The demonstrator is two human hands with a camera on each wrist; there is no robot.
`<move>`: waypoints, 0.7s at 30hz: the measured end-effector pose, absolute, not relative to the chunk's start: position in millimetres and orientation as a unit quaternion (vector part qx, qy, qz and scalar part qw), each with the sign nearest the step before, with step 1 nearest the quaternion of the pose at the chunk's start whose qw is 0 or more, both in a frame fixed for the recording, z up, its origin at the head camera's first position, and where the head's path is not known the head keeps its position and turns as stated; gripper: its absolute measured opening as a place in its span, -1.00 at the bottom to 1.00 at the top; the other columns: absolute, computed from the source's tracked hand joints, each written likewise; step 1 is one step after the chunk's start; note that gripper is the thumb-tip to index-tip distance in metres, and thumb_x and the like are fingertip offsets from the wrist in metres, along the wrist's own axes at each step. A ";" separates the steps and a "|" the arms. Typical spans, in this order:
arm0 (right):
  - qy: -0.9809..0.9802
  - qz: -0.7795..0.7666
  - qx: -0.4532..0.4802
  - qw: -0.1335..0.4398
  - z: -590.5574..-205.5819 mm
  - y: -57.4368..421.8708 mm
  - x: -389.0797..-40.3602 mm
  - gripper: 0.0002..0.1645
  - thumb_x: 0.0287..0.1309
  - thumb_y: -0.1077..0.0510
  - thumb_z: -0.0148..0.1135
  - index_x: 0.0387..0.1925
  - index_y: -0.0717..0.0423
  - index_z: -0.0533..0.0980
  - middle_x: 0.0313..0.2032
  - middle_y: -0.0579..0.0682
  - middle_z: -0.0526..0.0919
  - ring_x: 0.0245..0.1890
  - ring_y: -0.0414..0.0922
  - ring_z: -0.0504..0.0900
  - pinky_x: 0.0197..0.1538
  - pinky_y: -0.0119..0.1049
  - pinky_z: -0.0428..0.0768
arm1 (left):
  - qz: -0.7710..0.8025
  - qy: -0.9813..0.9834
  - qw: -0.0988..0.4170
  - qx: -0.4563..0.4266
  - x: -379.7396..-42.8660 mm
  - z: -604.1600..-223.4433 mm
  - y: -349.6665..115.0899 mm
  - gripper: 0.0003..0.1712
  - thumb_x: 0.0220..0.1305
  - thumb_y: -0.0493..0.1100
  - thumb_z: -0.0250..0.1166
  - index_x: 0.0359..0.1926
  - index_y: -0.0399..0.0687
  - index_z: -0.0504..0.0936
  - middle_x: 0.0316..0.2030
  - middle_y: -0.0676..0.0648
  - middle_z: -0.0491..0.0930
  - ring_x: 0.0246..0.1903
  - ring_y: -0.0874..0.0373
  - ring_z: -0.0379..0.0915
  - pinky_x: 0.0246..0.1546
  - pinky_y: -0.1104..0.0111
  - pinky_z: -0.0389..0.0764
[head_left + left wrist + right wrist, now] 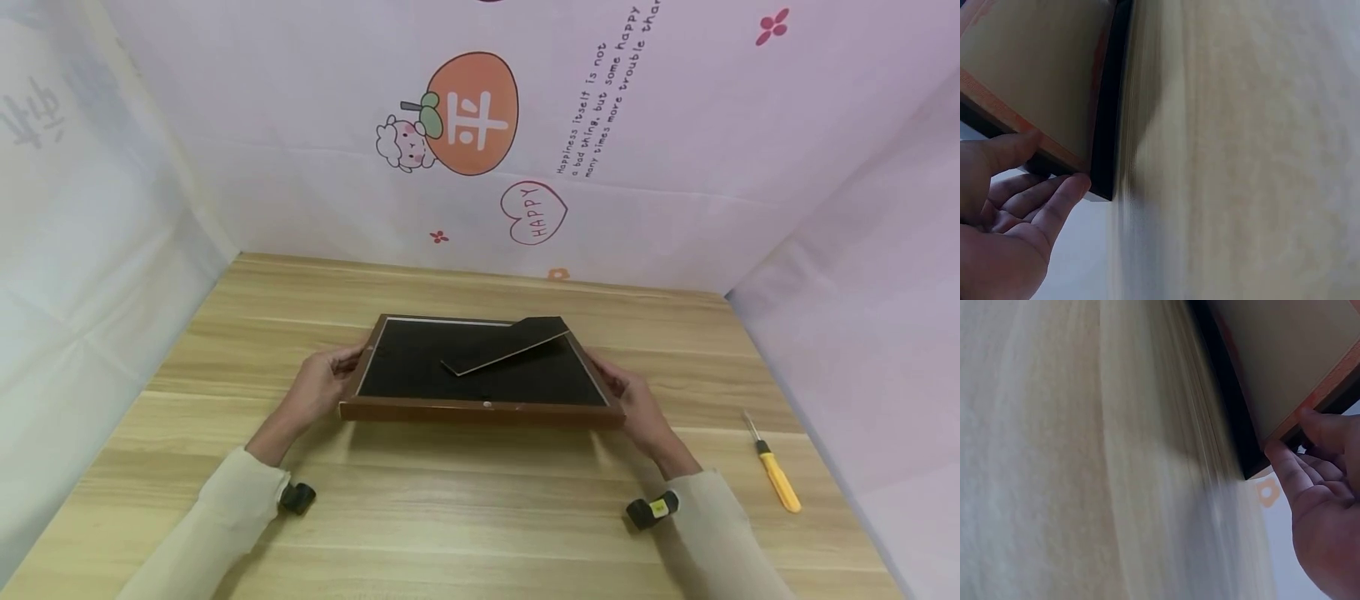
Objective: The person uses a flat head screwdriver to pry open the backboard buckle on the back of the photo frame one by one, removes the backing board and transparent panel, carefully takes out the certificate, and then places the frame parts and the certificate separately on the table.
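A brown picture frame [420,410] is held with its black back panel [408,354] facing up in the head view. A black easel leg [517,337] lies at a slant across that panel, partly raised. At the frame's left side my left hand [318,379] grips the edge, thumb and fingers on opposite faces in the left wrist view. My right hand [637,408] holds the right side likewise. Both wrist views show the frame's other face, a beige surface [1041,62] with an orange-red border, and a dark outer side [1229,406].
A screwdriver [778,479] with a yellow handle lies on the wooden table [465,500] at the right. White printed cloth [315,125] hangs behind the table and along both sides. Each wrist wears a small black device [297,498].
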State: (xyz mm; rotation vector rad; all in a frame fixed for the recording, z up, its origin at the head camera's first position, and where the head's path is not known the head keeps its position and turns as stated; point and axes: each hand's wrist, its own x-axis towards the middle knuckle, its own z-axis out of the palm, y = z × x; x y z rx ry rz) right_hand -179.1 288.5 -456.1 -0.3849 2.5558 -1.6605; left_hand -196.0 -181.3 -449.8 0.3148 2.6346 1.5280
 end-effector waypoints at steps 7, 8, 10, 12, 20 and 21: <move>0.816 -0.563 -0.116 0.056 -458.9 286.8 -178.9 -0.19 0.20 0.53 0.08 0.47 0.24 0.13 0.37 0.32 0.31 0.07 -0.47 0.55 0.09 -0.52 0.57 | 0.482 0.869 0.037 0.103 -194.4 -450.6 -180.1 -0.50 0.39 -0.48 0.03 0.34 -0.34 0.34 0.27 -0.40 0.39 0.02 -0.21 0.59 -0.13 0.40 0.69; 0.812 -0.569 -0.117 0.058 -459.4 286.6 -178.6 -0.19 0.19 0.54 0.06 0.46 0.25 0.12 0.37 0.33 0.29 0.07 -0.48 0.55 0.10 -0.52 0.57 | 0.479 0.872 0.033 0.101 -194.3 -450.1 -179.0 -0.52 0.41 -0.46 0.01 0.33 -0.34 0.34 0.27 -0.40 0.38 -0.06 -0.16 0.62 -0.22 0.44 0.69; 0.804 -0.580 -0.112 0.065 -459.9 285.9 -177.7 -0.18 0.18 0.57 0.01 0.47 0.26 0.11 0.38 0.34 0.26 0.07 -0.49 0.55 0.10 -0.50 0.57 | 0.475 0.875 0.024 0.096 -194.3 -449.4 -177.0 -0.55 0.43 -0.42 -0.01 0.31 -0.35 0.37 0.26 -0.41 0.38 -0.22 -0.03 0.62 -0.39 0.50 0.62; 0.799 -0.589 -0.103 0.070 -460.4 285.1 -177.0 -0.21 0.21 0.58 -0.06 0.46 0.28 0.10 0.39 0.36 0.25 0.06 -0.48 0.55 0.09 -0.49 0.58 | 0.481 0.872 0.022 0.087 -194.3 -449.6 -175.3 -0.57 0.46 -0.39 -0.02 0.30 -0.35 0.39 0.25 -0.41 0.39 -0.32 0.05 0.59 -0.46 0.50 0.58; 0.803 -0.584 -0.048 0.105 -463.9 281.5 -175.2 -0.44 0.50 0.29 -0.23 0.47 0.22 0.15 0.47 0.20 0.16 0.44 0.04 0.21 0.11 -0.65 0.45 | 0.498 0.863 0.065 0.054 -190.5 -456.6 -172.4 -0.57 0.52 -0.27 -0.02 0.29 -0.38 0.41 0.25 -0.35 0.43 0.26 -0.15 0.39 0.23 0.06 0.50; 0.802 -0.586 -0.044 0.108 -464.1 280.7 -174.9 -0.44 0.51 0.25 -0.23 0.48 0.20 0.14 0.48 0.18 0.15 0.46 0.07 0.17 0.12 -0.66 0.44 | 0.494 0.865 0.063 0.056 -190.6 -457.1 -172.2 -0.57 0.51 -0.25 0.00 0.28 -0.39 0.42 0.24 -0.35 0.44 0.27 -0.18 0.37 0.25 0.02 0.47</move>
